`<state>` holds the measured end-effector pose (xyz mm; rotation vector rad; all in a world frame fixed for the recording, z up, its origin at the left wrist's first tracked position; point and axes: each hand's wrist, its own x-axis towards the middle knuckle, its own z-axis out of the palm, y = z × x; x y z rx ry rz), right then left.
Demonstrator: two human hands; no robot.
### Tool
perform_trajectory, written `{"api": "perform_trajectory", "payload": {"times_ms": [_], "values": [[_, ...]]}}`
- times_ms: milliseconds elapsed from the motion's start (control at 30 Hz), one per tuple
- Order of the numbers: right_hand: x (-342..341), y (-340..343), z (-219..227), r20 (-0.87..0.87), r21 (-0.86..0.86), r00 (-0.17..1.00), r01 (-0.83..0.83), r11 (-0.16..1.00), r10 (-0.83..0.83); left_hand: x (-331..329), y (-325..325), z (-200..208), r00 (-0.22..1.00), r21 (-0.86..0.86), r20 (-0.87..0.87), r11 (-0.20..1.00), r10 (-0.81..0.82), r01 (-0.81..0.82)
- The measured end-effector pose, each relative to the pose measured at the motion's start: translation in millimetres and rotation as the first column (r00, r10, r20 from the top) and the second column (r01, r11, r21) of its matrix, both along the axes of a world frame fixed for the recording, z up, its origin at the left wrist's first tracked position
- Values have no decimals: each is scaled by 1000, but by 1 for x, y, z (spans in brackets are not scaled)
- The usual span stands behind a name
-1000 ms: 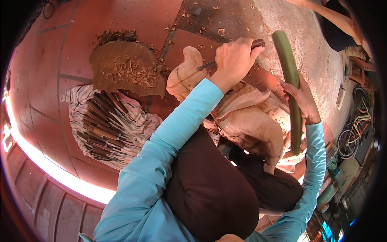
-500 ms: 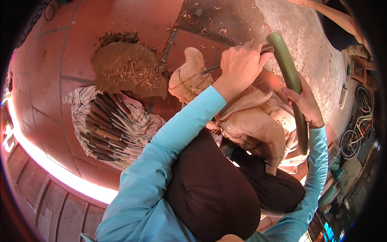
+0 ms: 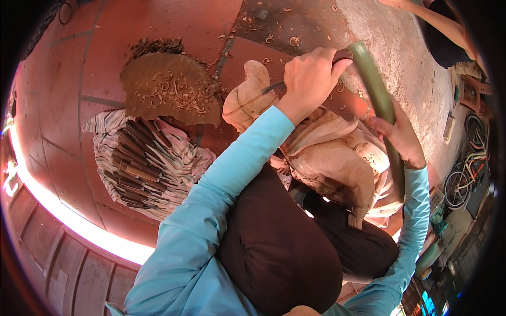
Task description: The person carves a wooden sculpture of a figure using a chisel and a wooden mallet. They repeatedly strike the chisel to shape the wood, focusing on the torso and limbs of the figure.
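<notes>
Dark trousers (image 3: 279, 247) fill the foreground, the person's legs folded, with a pale wood carving (image 3: 332, 163) lying across and just beyond them; one of its limbs comes down beside the right knee. Over the carving, the left hand (image 3: 311, 76) is wrapped firmly round the brown handle of a chisel (image 3: 273, 87), whose blade meets the curled far-left end of the wood. The right hand (image 3: 401, 134) grasps a long green club (image 3: 377, 87) around its middle. A second ago a gap showed between club and handle; now the club's upper end has swung left and appears to touch the handle's butt, which suggests force passing through the blade into the wood. To the left, on red floor tiles (image 3: 58, 124), a striped cloth (image 3: 97, 126) lies spread under a fan of carving tools (image 3: 137, 163), and just beyond it curled shavings (image 3: 176, 95) litter a rounded brown sheet (image 3: 139, 79). More curls dot the darker tile farther up, beside rough pale concrete (image 3: 390, 47). At upper right, another person's arm (image 3: 443, 23) reaches in; farther off stand a reddish chair (image 3: 469, 95) and a bicycle (image 3: 477, 154).
</notes>
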<state>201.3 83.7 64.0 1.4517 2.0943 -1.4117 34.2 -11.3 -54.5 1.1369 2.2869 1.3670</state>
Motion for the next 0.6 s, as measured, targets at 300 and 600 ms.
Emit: {"api": "perform_trajectory", "payload": {"times_ms": [300,600], "values": [[1,8,2,0,-77,1000,23,997,-23,0,-2,-1,1000,-17,-7,1000,8,-8],[5,7,3,6,-90,1000,-3,996,4,1,-6,5,1000,-7,-12,1000,6,-7]]}}
